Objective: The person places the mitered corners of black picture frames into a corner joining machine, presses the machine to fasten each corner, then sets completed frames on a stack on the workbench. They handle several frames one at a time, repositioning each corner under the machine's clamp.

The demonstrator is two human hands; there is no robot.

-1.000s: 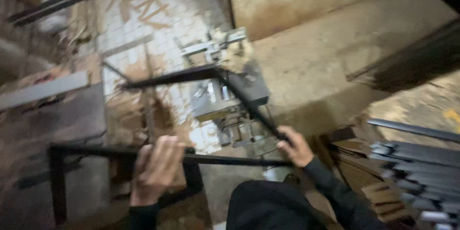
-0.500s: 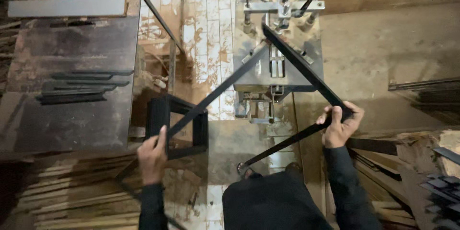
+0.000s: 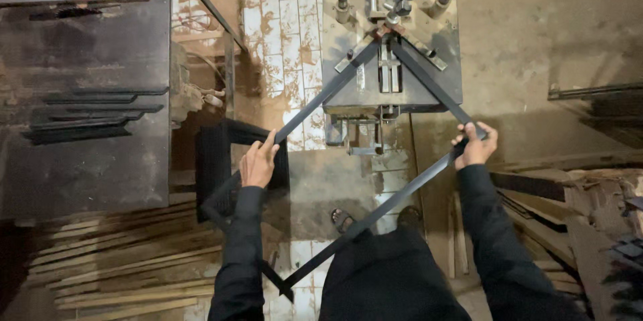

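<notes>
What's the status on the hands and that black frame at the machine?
Left hand gripping frame's left rail. Right hand clamped on right corner. Black frame held diamond-wise, top corner seated in the corner machine. Stack of frames under left side, nothing blocking.

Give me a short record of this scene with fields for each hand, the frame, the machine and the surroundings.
Left hand: grips the left bar of the black rectangular frame
Right hand: holds the frame's right corner
Frame: tilted like a diamond, far corner set in the corner-joining machine
Surroundings: stack of black frames on the floor, black strips on a dark bench, wooden slats lower left
</notes>
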